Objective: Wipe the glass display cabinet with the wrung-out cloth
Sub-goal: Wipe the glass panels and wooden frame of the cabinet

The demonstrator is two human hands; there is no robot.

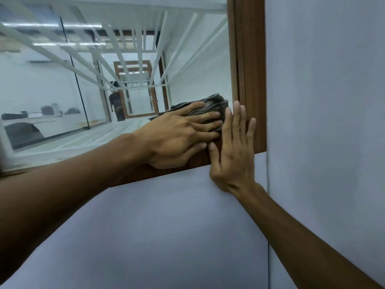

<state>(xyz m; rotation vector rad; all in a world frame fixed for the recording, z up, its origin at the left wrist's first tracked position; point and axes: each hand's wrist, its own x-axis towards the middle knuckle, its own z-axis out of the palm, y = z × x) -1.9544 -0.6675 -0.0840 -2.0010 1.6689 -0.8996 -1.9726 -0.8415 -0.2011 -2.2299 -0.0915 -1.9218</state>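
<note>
We press the cloth (210, 107) flat against the glass (104, 90) at its lower right corner, where the pane meets the brown wooden frame (248, 69). Our left hand (179, 138) lies on top of it, fingers stretched out and held close together, pinning it rather than pinching it. Our right hand (233, 151) rests open, fingers spread, on the frame and the white wall (166, 215) just beside the cloth. The cloth looks soft, bunched and light, so it likely slides best under a flat palm. The pane is probably fragile; even, gentle pressure seems wise.
</note>
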